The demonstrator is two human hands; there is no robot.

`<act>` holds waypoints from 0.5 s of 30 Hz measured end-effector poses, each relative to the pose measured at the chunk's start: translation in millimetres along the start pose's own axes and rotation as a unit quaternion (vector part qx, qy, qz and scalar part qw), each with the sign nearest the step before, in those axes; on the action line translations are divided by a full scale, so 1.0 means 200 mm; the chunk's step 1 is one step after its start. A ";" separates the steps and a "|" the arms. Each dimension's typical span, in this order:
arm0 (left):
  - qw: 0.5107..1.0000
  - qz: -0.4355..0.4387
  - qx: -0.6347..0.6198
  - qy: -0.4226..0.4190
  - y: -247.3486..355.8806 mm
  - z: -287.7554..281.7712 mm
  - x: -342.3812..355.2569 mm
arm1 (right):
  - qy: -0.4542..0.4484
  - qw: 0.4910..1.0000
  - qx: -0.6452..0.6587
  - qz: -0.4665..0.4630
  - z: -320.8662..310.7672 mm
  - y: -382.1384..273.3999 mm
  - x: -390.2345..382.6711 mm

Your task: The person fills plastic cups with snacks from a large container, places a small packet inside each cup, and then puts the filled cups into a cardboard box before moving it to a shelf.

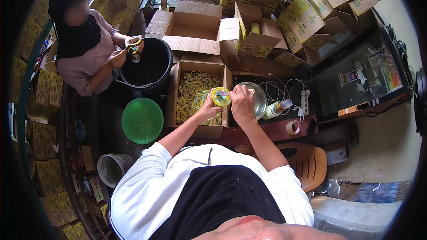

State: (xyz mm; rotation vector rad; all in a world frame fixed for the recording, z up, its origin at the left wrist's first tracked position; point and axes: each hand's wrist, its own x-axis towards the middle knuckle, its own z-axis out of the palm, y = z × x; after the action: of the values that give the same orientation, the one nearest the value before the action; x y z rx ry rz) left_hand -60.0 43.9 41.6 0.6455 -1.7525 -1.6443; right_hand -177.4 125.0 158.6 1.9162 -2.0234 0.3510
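Observation:
My left hand is wrapped round a clear plastic jar whose round yellow lid faces up. The jar is over an open cardboard box full of small yellow-wrapped pieces. At the right edge of the lid, my right hand is closed, its fingers pinched together. What they pinch, if anything, is hidden. Just behind my right hand sits a round metal bowl, partly covered by it.
A co-worker at the left holds a yellow-rimmed jar over a black bucket. A green basin stands left of my box. To the right are a bottle, tape roll and power strip. Open cartons stand ahead.

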 end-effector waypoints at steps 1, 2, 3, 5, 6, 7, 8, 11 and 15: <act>0.999 0.003 0.048 -0.001 0.05 0.01 0.00 | -0.008 1.000 -0.030 0.001 0.01 0.01 -0.01; 0.999 0.003 0.045 -0.005 -0.05 0.04 0.03 | -0.009 0.999 -0.033 0.004 0.03 0.03 -0.02; 1.000 0.009 0.014 -0.012 -0.19 0.05 0.05 | 0.001 0.999 -0.030 -0.014 0.07 0.02 -0.01; 0.999 0.017 -0.018 -0.025 -0.26 0.06 0.09 | 0.011 0.999 -0.031 -0.026 0.09 0.05 0.00; 0.999 0.010 -0.009 -0.043 -0.23 0.07 0.10 | 0.004 0.999 -0.038 -0.004 0.06 0.09 -0.01; 0.998 0.004 0.000 -0.059 -0.21 0.09 0.11 | -0.003 0.999 -0.045 0.018 0.04 0.13 -0.02; 0.999 -0.004 -0.009 -0.051 -0.28 0.11 0.14 | -0.006 0.999 -0.049 0.019 0.02 0.17 -0.01; 0.996 0.045 0.067 0.035 -0.37 0.19 0.19 | -0.021 0.999 -0.044 0.002 0.05 0.28 -0.02; 0.999 0.020 -0.002 -0.038 -0.21 0.26 0.27 | -0.012 0.998 -0.039 0.056 -0.02 0.45 -0.04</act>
State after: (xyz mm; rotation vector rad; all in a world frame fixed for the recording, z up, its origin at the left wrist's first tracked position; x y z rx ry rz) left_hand -137.6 34.7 5.0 0.5493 -1.8033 -1.6644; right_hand -266.3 138.7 163.3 1.7745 -2.1326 0.2724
